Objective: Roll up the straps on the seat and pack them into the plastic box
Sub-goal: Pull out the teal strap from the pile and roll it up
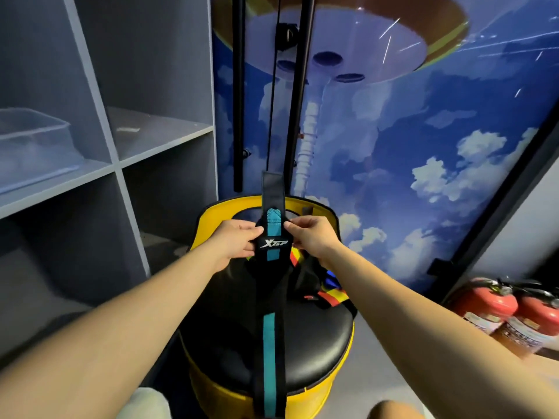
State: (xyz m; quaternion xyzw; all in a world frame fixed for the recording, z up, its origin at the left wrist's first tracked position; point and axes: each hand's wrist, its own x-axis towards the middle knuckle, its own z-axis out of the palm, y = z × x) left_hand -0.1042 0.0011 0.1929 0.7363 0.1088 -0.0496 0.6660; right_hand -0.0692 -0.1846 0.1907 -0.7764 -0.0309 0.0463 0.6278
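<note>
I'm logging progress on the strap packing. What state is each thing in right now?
Black and teal strap: unrolled, upper end held up, tail trailing over the seat.
Left hand: pinching the strap's left edge.
Right hand: pinching its right edge.
Multicoloured strap: loose on the seat, not rolled.
Plastic box: on the shelf, no lid on it; contents unclear.

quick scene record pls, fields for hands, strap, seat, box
left hand: pinches the strap's left edge
right hand: pinches its right edge
strap: black with teal stripe, tail trailing down over the seat
seat: black cushion, yellow base; other straps lie on it
plastic box: clear, on shelf at left
</note>
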